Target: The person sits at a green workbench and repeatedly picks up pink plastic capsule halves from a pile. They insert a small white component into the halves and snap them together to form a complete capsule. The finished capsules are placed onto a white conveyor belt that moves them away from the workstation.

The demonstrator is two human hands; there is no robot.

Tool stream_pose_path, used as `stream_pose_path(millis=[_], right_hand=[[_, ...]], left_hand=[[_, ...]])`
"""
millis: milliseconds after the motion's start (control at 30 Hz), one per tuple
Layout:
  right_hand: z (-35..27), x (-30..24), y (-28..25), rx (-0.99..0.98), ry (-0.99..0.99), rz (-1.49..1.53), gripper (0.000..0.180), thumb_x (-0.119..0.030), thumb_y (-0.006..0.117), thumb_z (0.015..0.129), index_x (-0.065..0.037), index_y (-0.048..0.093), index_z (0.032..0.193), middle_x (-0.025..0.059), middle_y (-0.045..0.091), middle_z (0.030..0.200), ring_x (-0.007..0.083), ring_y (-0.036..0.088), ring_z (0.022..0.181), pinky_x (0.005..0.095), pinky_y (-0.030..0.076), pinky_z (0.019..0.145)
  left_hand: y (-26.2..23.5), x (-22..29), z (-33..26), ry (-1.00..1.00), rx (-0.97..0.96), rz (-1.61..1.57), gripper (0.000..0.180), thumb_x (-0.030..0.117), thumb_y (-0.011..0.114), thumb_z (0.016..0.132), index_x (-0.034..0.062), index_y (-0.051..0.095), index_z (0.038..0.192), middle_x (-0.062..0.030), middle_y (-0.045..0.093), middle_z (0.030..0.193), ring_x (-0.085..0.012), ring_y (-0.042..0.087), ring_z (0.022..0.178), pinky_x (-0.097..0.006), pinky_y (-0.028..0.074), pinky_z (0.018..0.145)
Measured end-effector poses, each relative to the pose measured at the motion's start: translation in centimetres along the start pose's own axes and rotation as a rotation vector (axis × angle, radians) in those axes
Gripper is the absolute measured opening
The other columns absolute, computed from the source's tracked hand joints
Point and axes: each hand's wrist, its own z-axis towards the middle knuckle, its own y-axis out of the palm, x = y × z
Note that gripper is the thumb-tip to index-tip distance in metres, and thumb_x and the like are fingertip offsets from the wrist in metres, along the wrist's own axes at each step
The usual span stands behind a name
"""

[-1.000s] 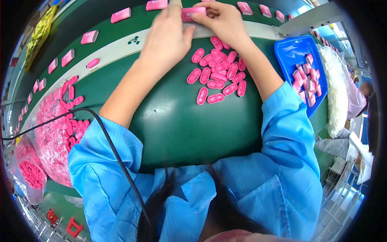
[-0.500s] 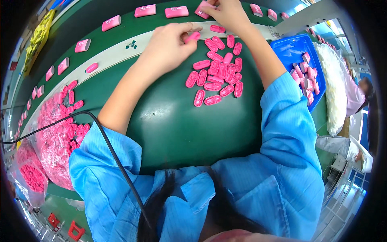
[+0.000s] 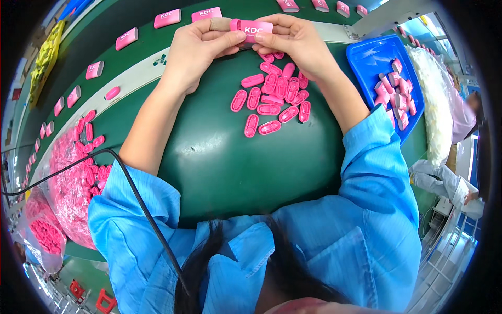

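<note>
Both of my hands meet over the white strip at the far side of the green table, around one pink casing [image 3: 258, 30]. My right hand [image 3: 300, 49] grips this flat, rounded casing between thumb and fingers. At the casing's left end, my left hand [image 3: 204, 47] pinches a small pink oval cap [image 3: 234, 25]. The cap touches the casing's end or nearly so; fingers hide the exact fit. Just below the hands lies a loose group of pink oval caps [image 3: 269, 109], most with their hollow side up.
Pink casings [image 3: 168, 19] stand spaced along the green belt beyond the strip. One oval piece [image 3: 112, 93] lies on the strip. At right is a blue tray [image 3: 361, 57] with pink casings; at left, a clear bag [image 3: 70, 183] of pink parts. A black cable [image 3: 136, 188] crosses my left side.
My right hand has brought a casing from the belt toward me, and my left hand has raised its cap to the casing's end. The casings on the belt have shifted left.
</note>
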Motion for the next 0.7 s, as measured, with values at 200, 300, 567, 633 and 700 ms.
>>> stream_pose_path(millis=[200,300,567,633,700], right_hand=[[0.3,-0.2,-0.8,-0.105,-0.063,-0.044,0.031,-0.01,0.07,0.089,0.003,0.063,0.116,0.0095,0.07,0.098,0.0128,0.068,0.084,0.0236,0.055,0.077],[-0.2,0.0,-0.4,-0.059,-0.081,-0.088,0.031,-0.009,0.07,0.089,0.004,0.063,0.116,0.0096,0.07,0.096,0.0121,0.067,0.083,0.0241,0.055,0.077],[-0.3,-0.5,0.7,0.037,-0.068,0.037,0.018,-0.004,0.067,0.09,0.006,0.064,0.105,0.0071,0.07,0.089,0.0097,0.064,0.072,0.0214,0.052,0.062],[-0.9,-1.0,1.8,0.116,-0.158,-0.027,0.021,-0.003,0.066,0.09,0.006,0.064,0.108,0.0077,0.071,0.092,0.0105,0.066,0.076,0.0221,0.052,0.065],[-1.0,-1.3,2.2,0.171,-0.245,-0.092,0.023,-0.003,0.067,0.089,0.007,0.064,0.11,0.0089,0.072,0.094,0.0117,0.067,0.08,0.0231,0.053,0.068]], left_hand=[[-0.8,0.7,0.3,0.05,-0.073,0.244,0.028,0.013,0.079,0.082,-0.0057,0.069,0.1,-0.011,0.073,0.087,-0.0126,0.069,0.077,-0.024,0.055,0.071],[-0.8,0.9,0.2,0.052,-0.066,0.347,0.028,0.014,0.081,0.08,-0.0047,0.069,0.097,-0.0107,0.073,0.084,-0.0123,0.069,0.073,-0.025,0.056,0.069],[3.3,-0.6,-1.8,0.357,0.163,0.614,0.043,0.01,0.069,0.087,-0.007,0.053,0.124,-0.0214,0.072,0.094,-0.0306,0.072,0.092,-0.032,0.058,0.078],[3.9,-0.5,-1.9,0.356,0.174,0.642,0.052,0.009,0.067,0.086,-0.0087,0.046,0.13,-0.0229,0.07,0.094,-0.0353,0.07,0.09,-0.037,0.056,0.079],[4.5,0.9,-2.5,0.341,0.188,0.696,0.064,0.01,0.066,0.086,-0.0165,0.035,0.136,-0.0275,0.068,0.092,-0.0419,0.068,0.083,-0.043,0.055,0.074]])
